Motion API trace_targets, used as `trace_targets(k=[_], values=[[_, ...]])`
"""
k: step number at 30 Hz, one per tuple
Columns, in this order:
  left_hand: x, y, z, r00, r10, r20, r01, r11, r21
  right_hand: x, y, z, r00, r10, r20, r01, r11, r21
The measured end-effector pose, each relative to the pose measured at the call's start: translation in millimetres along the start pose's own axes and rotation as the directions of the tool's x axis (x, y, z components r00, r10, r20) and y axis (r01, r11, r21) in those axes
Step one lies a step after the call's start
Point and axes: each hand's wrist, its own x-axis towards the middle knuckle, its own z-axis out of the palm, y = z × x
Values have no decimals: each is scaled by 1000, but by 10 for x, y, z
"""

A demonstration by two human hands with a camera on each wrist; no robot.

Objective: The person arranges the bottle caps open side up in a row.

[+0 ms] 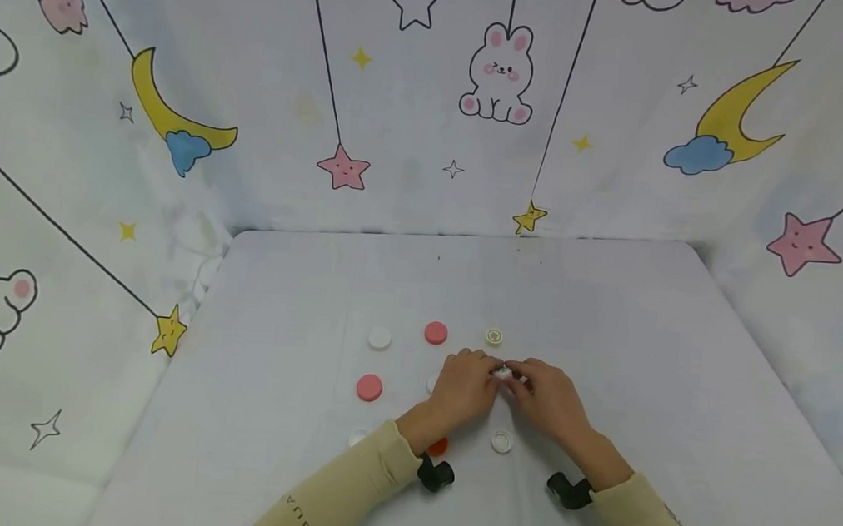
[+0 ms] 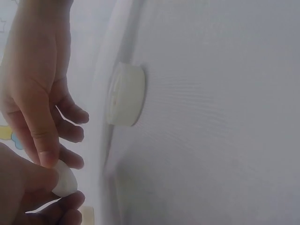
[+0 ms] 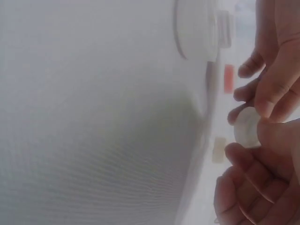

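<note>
A small white round piece (image 1: 504, 374), cap-like in shape, is pinched between both hands above the table. My left hand (image 1: 463, 392) grips one side of it with thumb and fingers. From the other side, my right hand (image 1: 548, 399) pinches it too, and the thumbs nearly meet on the piece (image 3: 246, 127) in the right wrist view. Just below the hands lies a white disc (image 1: 501, 441) with a raised rim, seen edge-on as a thick disc (image 2: 127, 95) in the left wrist view. Beyond them is a pale yellow patterned disc (image 1: 494, 336).
To the left lie a red disc (image 1: 435, 333), a white disc (image 1: 380, 339) and another red disc (image 1: 369, 387). My left arm partly covers an orange-red disc (image 1: 437, 446) and a white one (image 1: 358, 437). Printed cloth walls (image 1: 434, 114) surround the white table (image 1: 274, 309).
</note>
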Motion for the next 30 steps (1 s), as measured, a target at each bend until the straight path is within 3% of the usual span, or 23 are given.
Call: trace_targets(k=[9, 13, 20, 26, 30], values=[[61, -28, -52, 998, -58, 32, 62, 987, -149, 4, -4, -5, 993, -21, -114, 30, 996, 79], [82, -35, -82, 991, -121, 60, 132, 954, -269, -10, -2, 2, 989, -47, -139, 61, 993, 101], [108, -15, -149, 973, -215, 81, 228, 869, -439, -19, -11, 11, 963, -168, -212, 187, 979, 75], [80, -15, -136, 967, -234, 101, 253, 841, -478, -5, -10, 19, 964, -161, -211, 173, 984, 42], [53, -13, -129, 967, -229, 108, 251, 809, -532, -9, -7, 7, 969, -124, -214, 136, 990, 40]])
